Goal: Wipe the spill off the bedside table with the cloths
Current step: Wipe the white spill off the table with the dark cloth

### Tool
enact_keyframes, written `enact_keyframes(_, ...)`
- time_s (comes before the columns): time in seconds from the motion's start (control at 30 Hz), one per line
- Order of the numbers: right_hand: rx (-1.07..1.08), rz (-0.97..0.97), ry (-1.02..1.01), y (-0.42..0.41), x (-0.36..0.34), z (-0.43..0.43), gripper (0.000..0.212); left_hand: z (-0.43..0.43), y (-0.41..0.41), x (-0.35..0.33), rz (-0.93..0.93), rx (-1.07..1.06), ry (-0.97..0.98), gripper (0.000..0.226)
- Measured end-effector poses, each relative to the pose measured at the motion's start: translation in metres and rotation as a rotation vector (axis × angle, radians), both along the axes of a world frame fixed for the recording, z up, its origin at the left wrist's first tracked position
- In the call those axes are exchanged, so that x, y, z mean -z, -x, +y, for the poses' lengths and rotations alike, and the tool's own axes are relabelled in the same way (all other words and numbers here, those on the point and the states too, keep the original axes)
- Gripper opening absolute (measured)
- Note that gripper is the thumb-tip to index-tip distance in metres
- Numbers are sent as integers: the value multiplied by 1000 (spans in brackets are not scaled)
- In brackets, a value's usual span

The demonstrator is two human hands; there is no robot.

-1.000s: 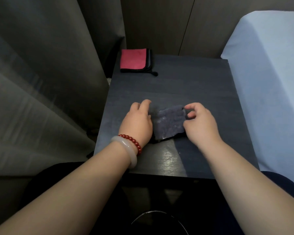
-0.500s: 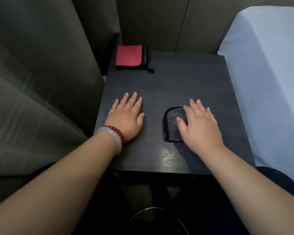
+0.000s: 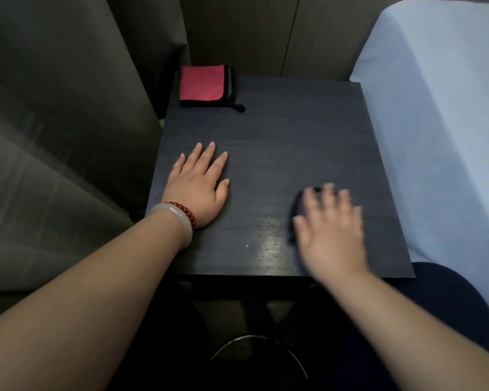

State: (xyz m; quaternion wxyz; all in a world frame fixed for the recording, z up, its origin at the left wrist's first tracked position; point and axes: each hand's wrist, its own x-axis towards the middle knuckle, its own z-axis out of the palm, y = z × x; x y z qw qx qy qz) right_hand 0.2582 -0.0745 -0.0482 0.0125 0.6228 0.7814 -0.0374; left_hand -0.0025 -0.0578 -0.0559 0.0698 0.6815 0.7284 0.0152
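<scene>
The dark bedside table [image 3: 294, 136] fills the middle of the view. My right hand [image 3: 332, 230] lies flat, fingers spread and blurred by motion, pressing a dark grey cloth [image 3: 296, 206] onto the table's front right part; only the cloth's left edge shows past my fingers. A wet, shiny streak [image 3: 268, 241] glistens just left of that hand. My left hand [image 3: 199, 187], with a bead bracelet and a pale bangle on the wrist, rests flat on the table's left side, holding nothing. A folded red cloth with black trim [image 3: 205, 84] sits at the far left corner.
Grey curtains [image 3: 54, 136] hang close against the table's left side. A bed with a pale blue sheet [image 3: 441, 122] borders the right edge. Wood wall panels stand behind. Below the front edge are my dark-clothed knee [image 3: 441, 300] and a round dark object [image 3: 254, 359] on the floor.
My right hand flattened onto the grey cloth and slid it to the right across the table. My left hand let go of the cloth and settled flat on the left side.
</scene>
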Motion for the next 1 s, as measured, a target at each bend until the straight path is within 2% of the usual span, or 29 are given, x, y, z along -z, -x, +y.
enact_keyframes(0.13, -502, 112, 71, 50, 1, -74, 57, 0, 0, -1, 10, 4, 19, 60)
enact_keyframes(0.23, -589, 168, 121, 18, -2, -71, 59, 0, -1, -1, 14, 2, 16, 60)
enact_keyframes(0.3, -516, 297, 97, -10, -8, -60, 48, 1, -1, -1, 8, 2, 11, 60)
enact_keyframes(0.37, -258, 434, 51, -36, -17, -43, 40, 1, 0, 0, 4, 2, 4, 60)
enact_keyframes(0.43, 26, 373, 65, -52, -18, -26, 41, 1, 0, 0, 0, 1, -1, 60)
enact_keyframes(0.5, 143, 177, 68, -44, -10, -19, 44, 1, -1, 0, 3, 2, -3, 60)
enact_keyframes(0.6, -107, 80, 17, 16, -2, -40, 49, 0, 0, 2, 7, 3, -15, 60)
enact_keyframes(0.7, -475, 115, 68, 73, 1, -75, 50, 0, 0, 2, 5, 6, -7, 60)
enact_keyframes(0.77, -580, 151, 110, 83, -1, -81, 49, 0, 0, 2, 10, 7, -8, 60)
enact_keyframes(0.87, -533, 144, 106, 53, 1, -62, 48, 0, 0, 2, 5, 5, -15, 60)
enact_keyframes(0.93, -355, 112, 72, 13, 1, -38, 49, 0, 1, 1, -2, 6, -11, 60)
enact_keyframes(1.0, -88, 84, 88, -33, -1, -11, 48, 0, 0, 1, -3, 9, -16, 60)
